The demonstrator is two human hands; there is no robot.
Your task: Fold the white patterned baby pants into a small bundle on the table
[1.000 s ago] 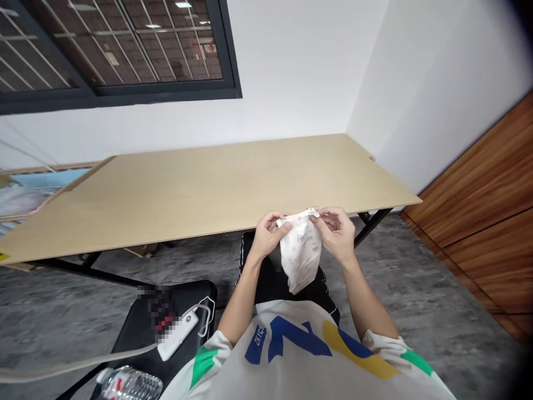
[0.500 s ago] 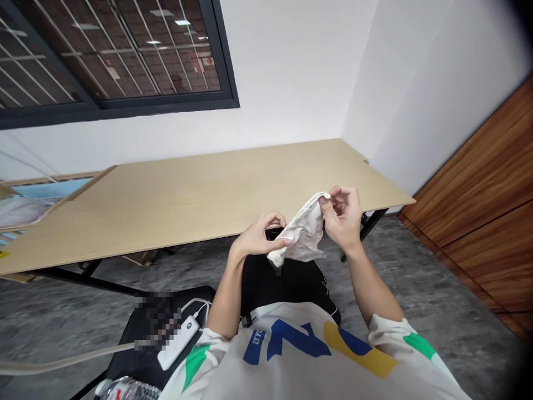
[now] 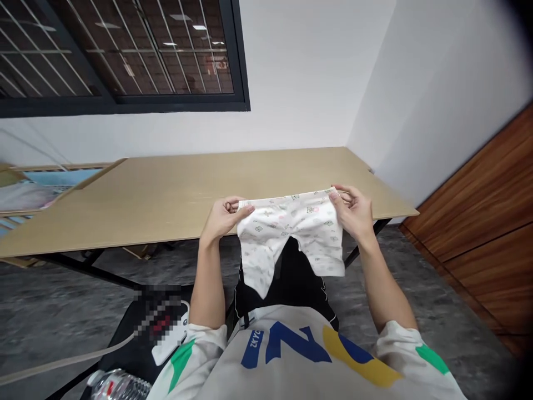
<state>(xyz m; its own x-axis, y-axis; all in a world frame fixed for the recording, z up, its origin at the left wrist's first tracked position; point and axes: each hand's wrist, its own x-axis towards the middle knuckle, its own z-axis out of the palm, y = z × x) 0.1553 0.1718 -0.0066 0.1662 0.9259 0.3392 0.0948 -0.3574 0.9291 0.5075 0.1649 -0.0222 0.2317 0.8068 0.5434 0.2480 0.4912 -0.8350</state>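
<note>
Stretched between my two hands hangs a pair of small white shorts (image 3: 291, 219) with a faint printed pattern. My left hand (image 3: 225, 218) pinches one end of the waistband, thumb in front. At the other end of the waistband, my right hand (image 3: 352, 208) grips the corner between thumb and fingers. Both legs of the shorts hang down, spread apart, in front of my black trousers. The waistband is pulled nearly straight, just over the near edge of the wooden table (image 3: 187, 194).
To my left a black chair (image 3: 120, 339) holds a white power bank (image 3: 169, 344) with a cable and a clear plastic bottle (image 3: 119, 386). A crib-like frame with blue cloth (image 3: 62, 176) stands beyond the table's left end. Wooden panels (image 3: 478, 222) line the right side.
My hands have moved apart, the left one leftward. The shorts, bunched and slanted before, are now spread out with the waistband level and both legs hanging.
</note>
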